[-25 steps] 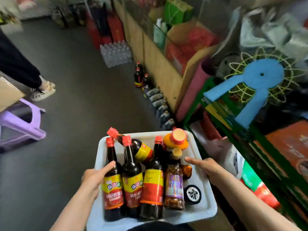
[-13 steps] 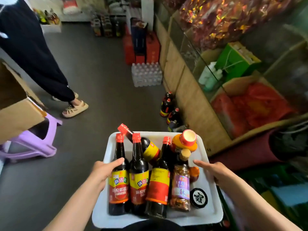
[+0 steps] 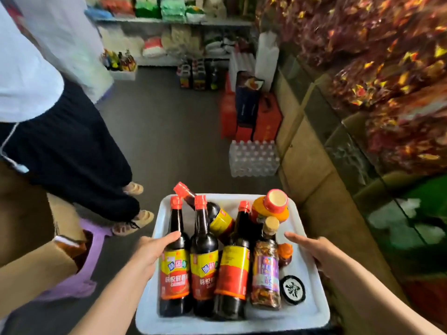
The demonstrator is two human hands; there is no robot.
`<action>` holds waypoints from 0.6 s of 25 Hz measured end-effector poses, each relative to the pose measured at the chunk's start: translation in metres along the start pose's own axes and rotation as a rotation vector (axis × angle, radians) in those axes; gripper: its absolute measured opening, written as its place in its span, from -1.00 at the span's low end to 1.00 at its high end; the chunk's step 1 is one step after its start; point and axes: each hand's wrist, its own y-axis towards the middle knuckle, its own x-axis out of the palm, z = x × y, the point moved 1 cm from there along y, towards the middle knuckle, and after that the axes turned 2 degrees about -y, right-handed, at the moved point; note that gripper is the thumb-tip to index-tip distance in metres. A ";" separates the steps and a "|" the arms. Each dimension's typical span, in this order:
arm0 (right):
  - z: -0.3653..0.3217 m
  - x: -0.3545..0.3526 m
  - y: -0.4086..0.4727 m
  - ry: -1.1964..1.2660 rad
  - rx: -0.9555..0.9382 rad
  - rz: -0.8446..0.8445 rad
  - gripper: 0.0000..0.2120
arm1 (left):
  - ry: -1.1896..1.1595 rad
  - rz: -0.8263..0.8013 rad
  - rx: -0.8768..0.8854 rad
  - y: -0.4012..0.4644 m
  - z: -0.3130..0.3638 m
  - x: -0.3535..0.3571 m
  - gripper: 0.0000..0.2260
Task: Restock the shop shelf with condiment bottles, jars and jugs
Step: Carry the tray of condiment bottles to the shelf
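Observation:
I carry a white tray low in front of me. My left hand grips its left rim, thumb against a dark sauce bottle. My right hand holds the right rim, fingers pointing inward. Upright in the tray are two more red-capped dark bottles and a chilli jar with a tan lid. A fourth dark bottle leans behind them. An orange jar, a small orange-capped jar and a black round lid sit at the right.
A person in dark trousers stands at left beside a purple stool and a cardboard box. A glass counter runs along the right. A water-bottle pack, red boxes and stocked shelves lie ahead.
My view has swung up and left along the aisle, bringing the far shelves and the standing person closer. Both hands keep the same hold on the tray.

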 end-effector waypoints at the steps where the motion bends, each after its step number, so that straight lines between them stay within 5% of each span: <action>1: -0.032 0.009 0.011 -0.008 -0.004 0.003 -0.03 | -0.012 0.013 -0.011 0.019 0.025 0.001 -0.54; 7: -0.220 0.032 0.107 0.012 0.007 -0.008 -0.17 | -0.083 0.059 -0.006 0.125 0.173 0.028 -0.52; 11: -0.355 0.055 0.153 0.041 -0.019 -0.032 -0.57 | -0.109 -0.016 -0.010 0.236 0.284 0.063 -0.43; 15: -0.488 0.070 0.201 0.116 -0.084 -0.064 -0.43 | -0.114 -0.063 -0.033 0.331 0.405 0.090 -0.43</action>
